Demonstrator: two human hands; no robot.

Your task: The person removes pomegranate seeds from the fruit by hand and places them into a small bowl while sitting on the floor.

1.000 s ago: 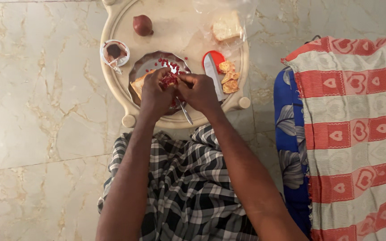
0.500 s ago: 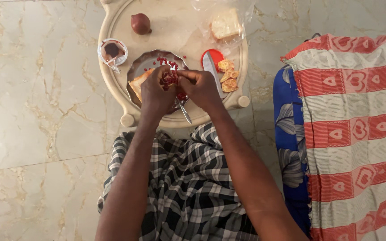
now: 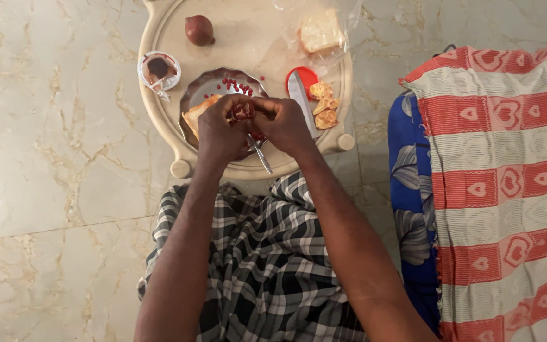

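My left hand (image 3: pixel 220 130) and my right hand (image 3: pixel 286 125) together grip a piece of pomegranate (image 3: pixel 243 111) with red seeds, held over a metal plate (image 3: pixel 205 88). Loose red seeds (image 3: pixel 232 85) lie scattered on the plate, and a slice of bread (image 3: pixel 194 114) rests on its left side, partly under my left hand. A spoon handle (image 3: pixel 261 158) sticks out from the plate below my hands.
The plate sits on a low round cream stool (image 3: pixel 166 126). On it are a whole pomegranate (image 3: pixel 199 30), a small plastic cup (image 3: pixel 158 69), a knife (image 3: pixel 301 101) on a red lid, peel pieces (image 3: pixel 324 107) and bagged bread (image 3: pixel 320 31). A striped cloth (image 3: pixel 501 190) lies right.
Both hands have closed in tighter around the pomegranate piece over the plate; the view has shifted slightly. Nothing else on the stool has moved.
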